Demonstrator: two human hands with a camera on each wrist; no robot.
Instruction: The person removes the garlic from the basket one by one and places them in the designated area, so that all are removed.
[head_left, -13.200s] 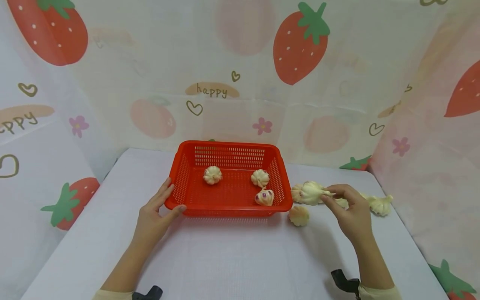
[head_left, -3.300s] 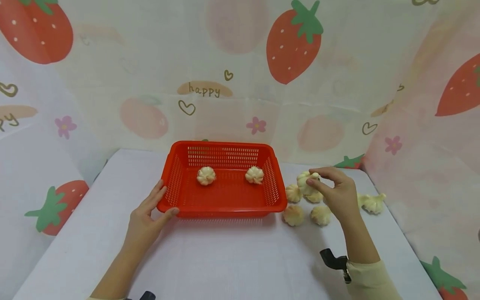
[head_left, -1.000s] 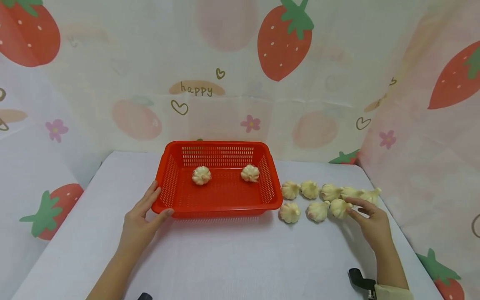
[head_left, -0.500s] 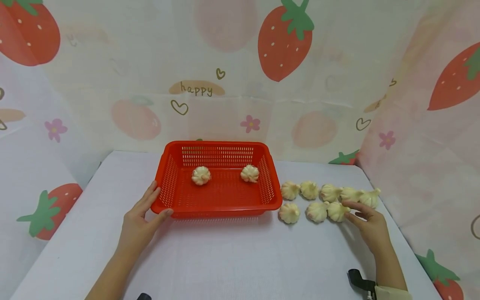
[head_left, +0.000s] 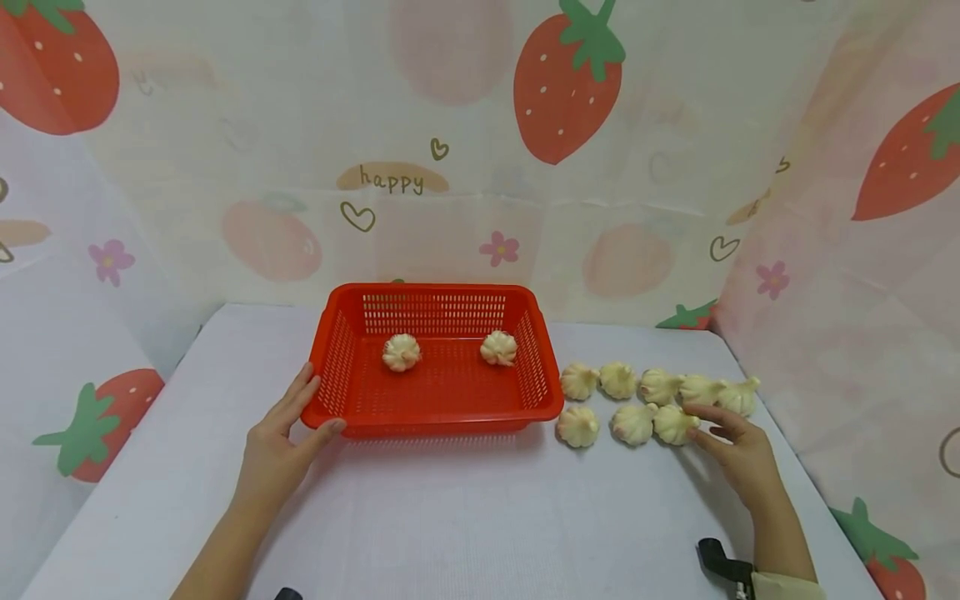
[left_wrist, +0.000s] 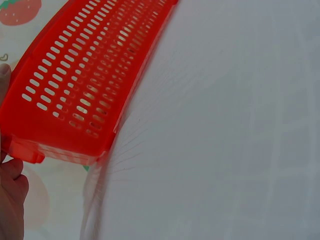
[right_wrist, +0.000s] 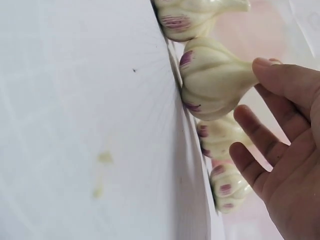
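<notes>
In the head view, my right hand (head_left: 738,454) pinches the stem of a garlic bulb (head_left: 673,425) that sits on the table at the right end of the front row. The right wrist view shows thumb and forefinger on that stem, the other fingers loosely bent, and purple marks on the pale bulb (right_wrist: 212,80). My left hand (head_left: 281,446) grips the near left corner of a red plastic basket (head_left: 435,421), thumb at the front rim and fingers along the left side. Two garlic bulbs lie inside the basket, one left (head_left: 402,352) and one right (head_left: 498,347).
More garlic bulbs stand right of the basket: a back row of several, from a bulb by the rim (head_left: 579,381) to one (head_left: 738,397) near the table's right edge. Two others (head_left: 577,427) (head_left: 632,424) share the front row. A patterned cloth wall (head_left: 450,225) rises behind the white table (head_left: 450,525).
Earlier a third bulb lay in the basket. My right hand has brought the bulb it held in the air down to the front row, then slightly left. The left hand stays at the basket.
</notes>
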